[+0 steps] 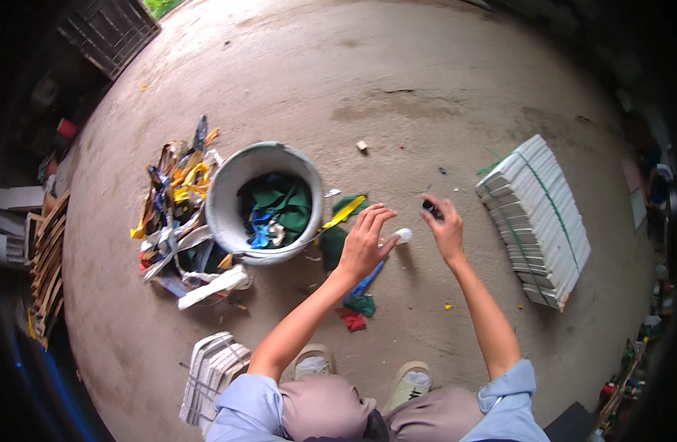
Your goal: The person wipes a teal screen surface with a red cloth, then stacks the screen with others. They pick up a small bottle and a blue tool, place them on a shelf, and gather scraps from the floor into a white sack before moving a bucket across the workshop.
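Note:
My left hand is over the floor in the middle, its fingers bent and apart from the thumb. Just beyond the thumb tip is a small white rounded thing; whether the thumb touches it, I cannot tell. In my right hand, between thumb and fingers, is a small black object, partly covered and too blurred to name. Under and around my left hand lie dark green cloth scraps, a yellow strip, a blue strip and a red scrap.
A grey bucket with green and blue scraps inside stands left of my hands. Beside it is a heap of mixed scraps. White slabs tied with green cord stand at right; another tied white bundle is near my left knee.

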